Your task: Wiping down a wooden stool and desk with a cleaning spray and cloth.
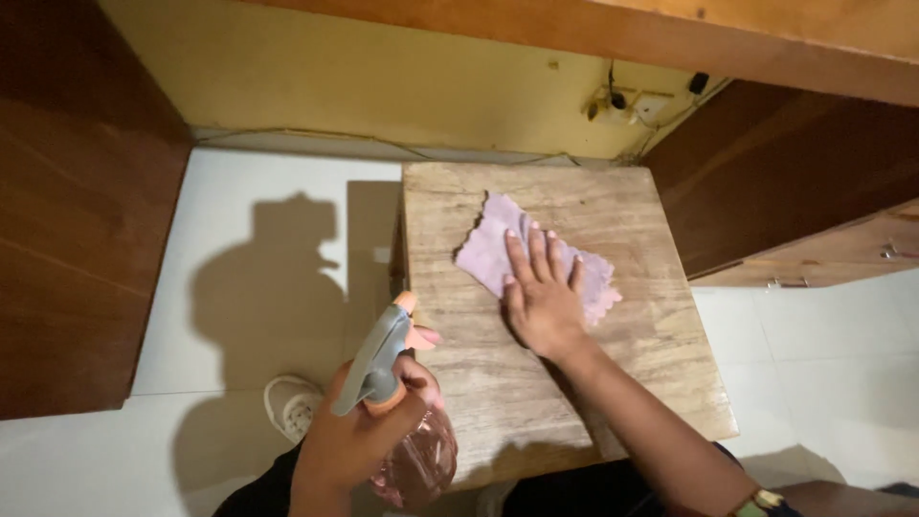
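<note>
Right hand flat on a lilac cloth; left hand wrapped around a spray bottle.

Head view: right hand lies open, fingers spread, palm pressing the lilac microfibre cloth against the far middle of a small wooden table. That cloth looks soft, light and limp, its scalloped edge showing right of the fingers; it would probably bunch if pinched, so a flat palm or a gathered handful suits it best. Left hand, near and to the left of the table's edge, grips the neck of a clear pink plastic spray bottle with a grey trigger head, fingers closed round it, index by the trigger. Whether liquid is inside I cannot tell; the smooth body may be slippery when wet. A white shoe shows on the pale floor tiles below.
</note>
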